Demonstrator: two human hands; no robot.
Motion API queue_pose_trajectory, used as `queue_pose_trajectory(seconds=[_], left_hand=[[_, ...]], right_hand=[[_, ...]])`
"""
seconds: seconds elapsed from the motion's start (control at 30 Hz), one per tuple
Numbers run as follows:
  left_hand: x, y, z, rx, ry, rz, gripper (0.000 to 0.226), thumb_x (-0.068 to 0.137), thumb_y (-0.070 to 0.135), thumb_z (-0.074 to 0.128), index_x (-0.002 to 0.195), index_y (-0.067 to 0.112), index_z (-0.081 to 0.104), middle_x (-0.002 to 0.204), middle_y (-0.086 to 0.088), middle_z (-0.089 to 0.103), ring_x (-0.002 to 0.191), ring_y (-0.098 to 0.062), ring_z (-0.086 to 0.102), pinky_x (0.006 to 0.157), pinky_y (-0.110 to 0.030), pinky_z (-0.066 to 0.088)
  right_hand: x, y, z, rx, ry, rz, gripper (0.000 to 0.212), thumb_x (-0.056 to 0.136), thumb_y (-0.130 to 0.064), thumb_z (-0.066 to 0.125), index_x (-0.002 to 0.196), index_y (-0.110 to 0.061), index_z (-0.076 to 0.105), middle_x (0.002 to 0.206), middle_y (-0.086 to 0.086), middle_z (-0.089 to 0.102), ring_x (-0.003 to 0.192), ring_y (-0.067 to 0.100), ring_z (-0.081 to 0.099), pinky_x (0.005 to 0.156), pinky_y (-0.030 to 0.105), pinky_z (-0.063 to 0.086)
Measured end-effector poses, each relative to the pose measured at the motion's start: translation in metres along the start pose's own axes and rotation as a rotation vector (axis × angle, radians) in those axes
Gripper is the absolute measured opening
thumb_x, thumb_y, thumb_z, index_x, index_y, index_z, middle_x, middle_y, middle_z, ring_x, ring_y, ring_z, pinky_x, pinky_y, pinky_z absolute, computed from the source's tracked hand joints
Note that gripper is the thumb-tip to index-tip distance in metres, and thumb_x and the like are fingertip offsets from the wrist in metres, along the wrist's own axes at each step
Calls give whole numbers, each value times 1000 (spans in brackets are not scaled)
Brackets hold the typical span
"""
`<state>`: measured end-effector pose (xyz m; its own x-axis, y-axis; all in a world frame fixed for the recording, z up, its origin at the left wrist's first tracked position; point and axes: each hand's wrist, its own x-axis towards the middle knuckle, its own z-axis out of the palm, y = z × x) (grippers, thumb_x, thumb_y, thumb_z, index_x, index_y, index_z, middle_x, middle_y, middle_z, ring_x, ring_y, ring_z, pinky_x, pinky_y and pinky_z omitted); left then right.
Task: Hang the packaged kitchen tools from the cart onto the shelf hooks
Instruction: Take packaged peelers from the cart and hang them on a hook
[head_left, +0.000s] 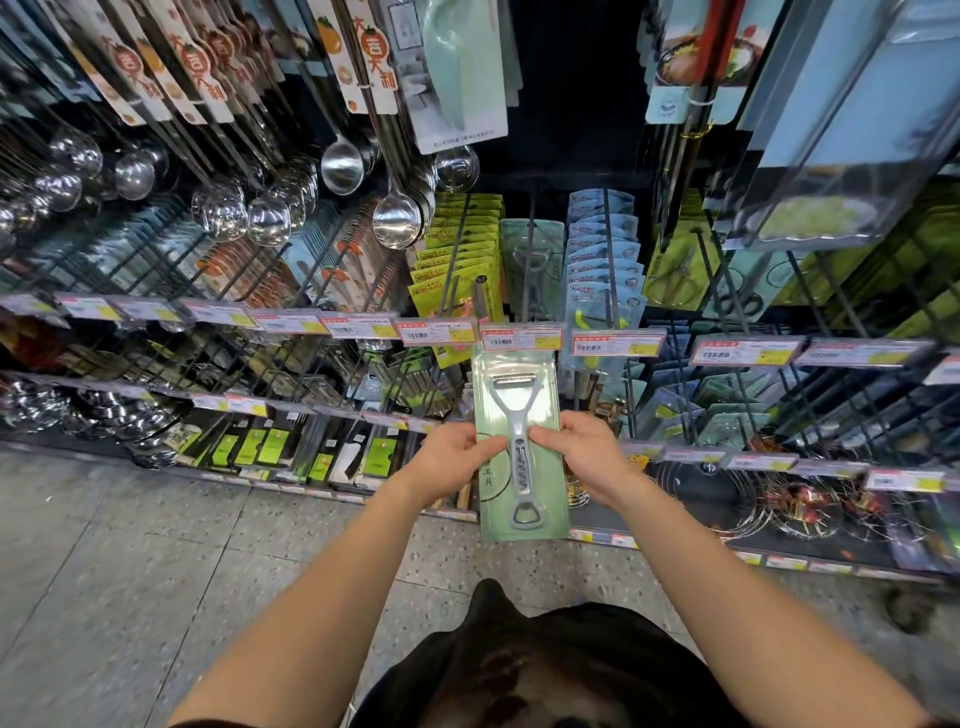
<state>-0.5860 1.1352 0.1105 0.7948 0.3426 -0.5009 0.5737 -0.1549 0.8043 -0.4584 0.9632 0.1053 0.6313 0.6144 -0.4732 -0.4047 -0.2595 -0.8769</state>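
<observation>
- Steel ladles (396, 218) hang in crowded rows at upper left.
- Red-and-yellow price tags (358, 326) line the rail edges.
- Speckled grey floor tiles (156, 571) run beneath the display.

- The shelf (519, 171) is a dark store display with long metal hooks (609, 244) jutting out in rows.
- Price tags (521, 339) run in a strip along the hook ends, with further strips lower down.
- Upper left hooks carry steel ladles (396, 218), bowls hanging down.
- Middle hooks carry yellow-green carded packs (462, 249), one pale green peeler pack (535, 260) and light blue packs (602, 244), side by side.
- Right-hand hooks carry large blue-backed packs (831, 130).
- Lower rows hold more packaged tools, too blurred to name.
- The speckled grey floor (156, 561) runs below the shelf.
</observation>
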Motion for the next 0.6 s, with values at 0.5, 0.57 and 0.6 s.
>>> queue_pose_trajectory(seconds=[0.5, 0.57, 0.6], left_hand=[[-4, 14, 10, 124, 123, 61, 36, 89, 53, 67, 111, 26, 75, 93, -8, 80, 86, -29, 75, 84, -48, 62], [-1, 17, 9, 147, 130, 66, 34, 91, 50, 67, 112, 25, 74, 95, -2, 81, 89, -24, 76, 85, -51, 61], [3, 17, 9, 154, 128, 63, 32, 93, 46, 67, 114, 23, 74, 97, 1, 81, 90, -21, 76, 85, -50, 61]], right_hand=[[0, 5, 2, -45, 92, -92, 17, 89, -8, 72, 105, -4, 70, 99, 10, 78, 93, 29, 75, 84, 48, 61], [3, 1, 0, -49, 102, -103, 16, 89, -10, 73, 103, -4, 70, 97, 9, 78, 91, 29, 75, 82, 49, 61], [4, -1, 0, -55, 108, -109, 16, 88, -10, 73, 103, -4, 70, 96, 9, 78, 90, 28, 75, 82, 49, 61]])
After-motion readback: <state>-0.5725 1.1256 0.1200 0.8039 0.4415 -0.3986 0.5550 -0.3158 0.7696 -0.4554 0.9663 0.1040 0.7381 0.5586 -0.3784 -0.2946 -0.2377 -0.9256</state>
